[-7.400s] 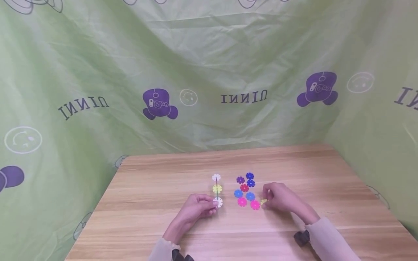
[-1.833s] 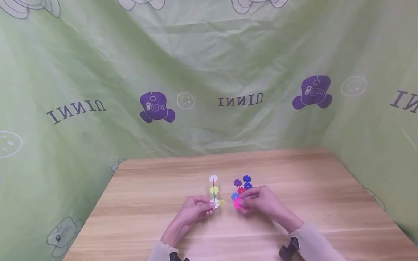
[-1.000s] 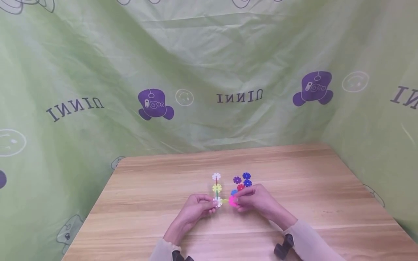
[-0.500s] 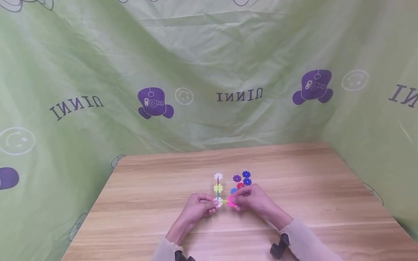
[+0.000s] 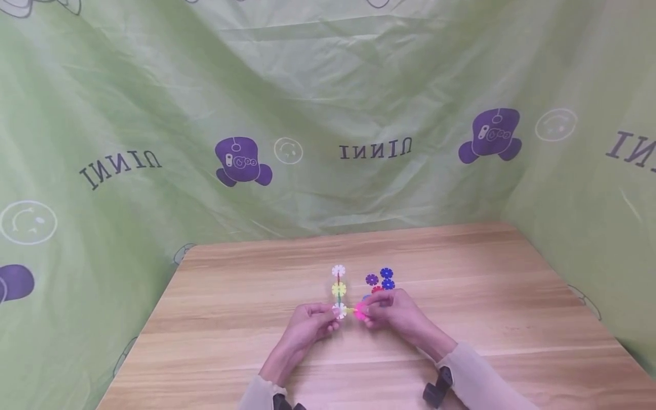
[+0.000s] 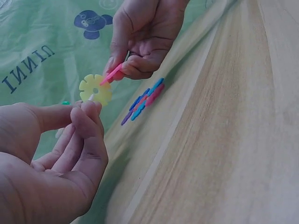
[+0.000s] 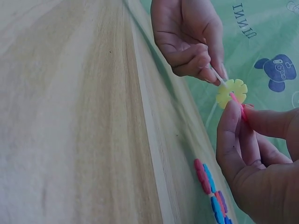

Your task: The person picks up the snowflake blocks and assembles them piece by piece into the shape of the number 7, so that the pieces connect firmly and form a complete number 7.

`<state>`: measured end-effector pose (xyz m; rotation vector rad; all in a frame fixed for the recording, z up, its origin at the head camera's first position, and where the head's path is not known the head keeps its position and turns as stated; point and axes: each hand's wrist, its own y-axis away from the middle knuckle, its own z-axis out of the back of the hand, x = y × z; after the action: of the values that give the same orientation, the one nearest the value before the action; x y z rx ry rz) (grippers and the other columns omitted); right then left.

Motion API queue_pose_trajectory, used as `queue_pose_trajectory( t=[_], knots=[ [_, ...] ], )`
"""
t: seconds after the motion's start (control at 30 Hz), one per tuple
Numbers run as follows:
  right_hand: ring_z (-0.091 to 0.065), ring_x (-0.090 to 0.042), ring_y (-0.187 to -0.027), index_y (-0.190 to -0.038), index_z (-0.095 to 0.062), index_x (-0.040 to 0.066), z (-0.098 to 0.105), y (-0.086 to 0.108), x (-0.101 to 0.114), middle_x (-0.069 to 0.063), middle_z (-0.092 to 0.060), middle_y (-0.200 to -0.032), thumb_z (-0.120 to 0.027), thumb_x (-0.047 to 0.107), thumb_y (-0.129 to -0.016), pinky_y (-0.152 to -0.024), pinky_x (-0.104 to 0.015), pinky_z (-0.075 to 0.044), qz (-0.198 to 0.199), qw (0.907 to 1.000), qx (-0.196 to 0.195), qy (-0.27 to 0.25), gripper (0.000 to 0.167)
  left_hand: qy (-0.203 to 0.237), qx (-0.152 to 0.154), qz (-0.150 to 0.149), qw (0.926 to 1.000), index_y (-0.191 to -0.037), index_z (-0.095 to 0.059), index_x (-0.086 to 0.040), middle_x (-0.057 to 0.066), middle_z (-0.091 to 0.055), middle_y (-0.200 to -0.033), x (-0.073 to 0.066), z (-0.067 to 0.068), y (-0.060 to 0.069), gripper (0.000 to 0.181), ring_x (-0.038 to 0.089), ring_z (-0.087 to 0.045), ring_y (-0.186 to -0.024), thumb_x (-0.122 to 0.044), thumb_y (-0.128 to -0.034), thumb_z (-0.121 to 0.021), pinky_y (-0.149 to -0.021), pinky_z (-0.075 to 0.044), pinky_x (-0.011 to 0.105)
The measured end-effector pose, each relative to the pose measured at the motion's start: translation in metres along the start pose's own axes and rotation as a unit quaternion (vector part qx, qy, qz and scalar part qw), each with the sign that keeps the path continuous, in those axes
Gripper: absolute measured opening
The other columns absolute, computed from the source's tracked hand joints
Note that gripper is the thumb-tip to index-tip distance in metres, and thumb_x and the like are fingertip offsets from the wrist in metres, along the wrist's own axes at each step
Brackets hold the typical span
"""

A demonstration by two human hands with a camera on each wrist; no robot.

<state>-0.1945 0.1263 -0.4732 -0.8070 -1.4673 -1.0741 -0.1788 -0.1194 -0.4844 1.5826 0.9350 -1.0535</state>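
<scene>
Shifted pink disc in right grip's pinch, chain lengthwise forward in left grip's.

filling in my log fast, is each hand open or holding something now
Left hand: pinching the nearer white disc.
Right hand: pinching a pink disc.

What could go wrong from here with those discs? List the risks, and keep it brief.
The pink disc in the right hand meets the yellow disc; if poorly seated, it may slip out. Pushing it might also twist the yellow disc's joint with the white disc, which the left hand pinches. Lowering the right hand carelessly could disturb the loose discs lying nearby on the table.
</scene>
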Motion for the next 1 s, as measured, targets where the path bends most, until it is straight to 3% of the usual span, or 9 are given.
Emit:
queue_pose_trajectory(
  t=[0.17,0.37,0.63,0.83,0.9,1.0],
  knots=[
    [-0.077,-0.018,-0.087,-0.124,-0.067,-0.008,-0.004,-0.001,0.0,-0.016,-0.079,-0.105,-0.075,0.006,-0.092,-0.085,-0.033,-0.067,-0.002,0.9996,-0.012,-0.025,0.036,0.004,0.016,0.004,0.9999,-0.116,-0.072,0.005,0.004,-0.08,-0.092,0.002,-0.003,0.0,0.033,0.01,-0.073,-0.083,-0.02,-0.0953,-0.076,-0.079,-0.063,0.022],
    [-0.078,-0.019,-0.087,-0.123,-0.067,-0.009,-0.014,-0.004,-0.002,-0.019,-0.079,-0.106,-0.074,0.005,-0.092,-0.085,-0.032,-0.066,0.019,0.9995,-0.008,-0.025,0.034,0.014,0.039,0.002,0.9991,-0.115,-0.074,0.004,0.006,-0.081,-0.094,0.005,-0.009,0.001,0.032,0.011,-0.075,-0.083,-0.018,-0.0927,-0.079,-0.08,-0.064,0.023],
    [-0.079,-0.022,-0.089,-0.122,-0.068,-0.008,-0.019,-0.006,-0.005,-0.02,-0.079,-0.107,-0.075,0.007,-0.093,-0.086,-0.036,-0.067,0.022,0.9993,0.003,-0.029,0.033,0.021,0.031,0.009,0.9993,-0.114,-0.074,0.004,0.004,-0.08,-0.089,0.007,-0.015,-0.001,0.029,0.01,-0.074,-0.079,-0.015,-0.0927,-0.078,-0.073,-0.062,0.019],
    [-0.078,-0.025,-0.082,-0.115,-0.074,-0.001,-0.001,-0.007,0.003,-0.016,-0.08,-0.1,-0.076,0.021,-0.096,-0.078,-0.034,-0.067,0.05,0.9942,-0.043,0.085,0.03,0.011,0.033,0.001,0.9994,-0.118,-0.073,0.004,0.006,-0.08,-0.096,0.0,-0.014,-0.003,0.031,0.01,-0.072,-0.083,-0.015,-0.0938,-0.077,-0.077,-0.062,0.02],
    [-0.077,-0.025,-0.081,-0.111,-0.076,0.002,0.008,-0.007,0.006,-0.014,-0.08,-0.098,-0.078,0.022,-0.095,-0.076,-0.032,-0.065,0.067,0.9861,-0.059,0.14,0.026,0.008,0.028,-0.002,0.9996,-0.118,-0.073,0.005,0.007,-0.08,-0.096,-0.002,-0.012,-0.003,0.03,0.01,-0.072,-0.084,-0.014,-0.0941,-0.076,-0.078,-0.062,0.02],
    [-0.075,-0.019,-0.085,-0.106,-0.079,0.007,0.019,-0.007,0.008,-0.009,-0.08,-0.098,-0.079,0.021,-0.094,-0.078,-0.03,-0.063,0.094,0.965,-0.071,0.235,0.019,0.006,0.017,-0.002,0.9998,-0.117,-0.071,0.007,0.008,-0.08,-0.097,-0.004,-0.006,-0.003,0.03,0.01,-0.073,-0.085,-0.012,-0.0949,-0.075,-0.078,-0.062,0.02]
  ],
)
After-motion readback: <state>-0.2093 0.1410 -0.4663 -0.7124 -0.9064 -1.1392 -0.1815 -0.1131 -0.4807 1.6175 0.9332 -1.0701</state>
